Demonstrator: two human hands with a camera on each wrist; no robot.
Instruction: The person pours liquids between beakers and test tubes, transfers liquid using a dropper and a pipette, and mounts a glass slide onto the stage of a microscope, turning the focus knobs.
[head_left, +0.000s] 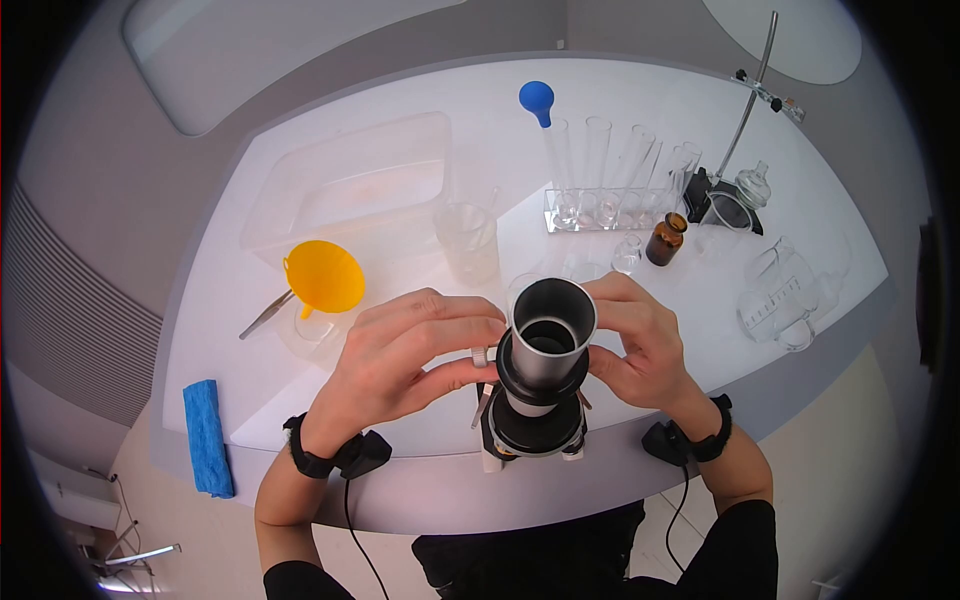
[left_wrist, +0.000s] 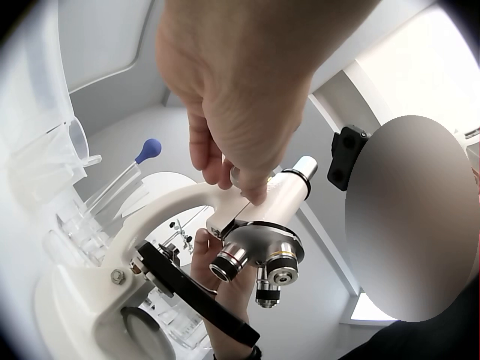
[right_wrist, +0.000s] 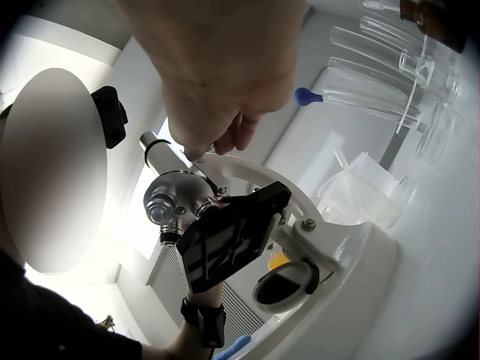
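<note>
A white microscope [left_wrist: 176,204] stands at the table's front edge, its tube [head_left: 545,372] pointing up toward the head camera. My left hand [head_left: 405,350] pinches a ridged focus knob [head_left: 480,356] on the left of the tube between thumb and fingers. On the other side, my right hand [head_left: 640,345] curls thumb and fingers at the opposite knob, mostly hidden by the hand and tube. Below the tube, the objective lenses [left_wrist: 283,268] hang over the tilted black stage [right_wrist: 234,232]. A round mirror [right_wrist: 285,289] sits under the stage.
Behind the hands stand a plastic beaker [head_left: 468,245], a test tube rack [head_left: 600,222], a brown bottle [head_left: 666,240] and an iron stand [head_left: 740,140]. Leftward lie a yellow funnel [head_left: 325,275], a clear tub [head_left: 350,140] and a blue cloth [head_left: 207,440]. Glass measuring vessels [head_left: 775,305] are rightward.
</note>
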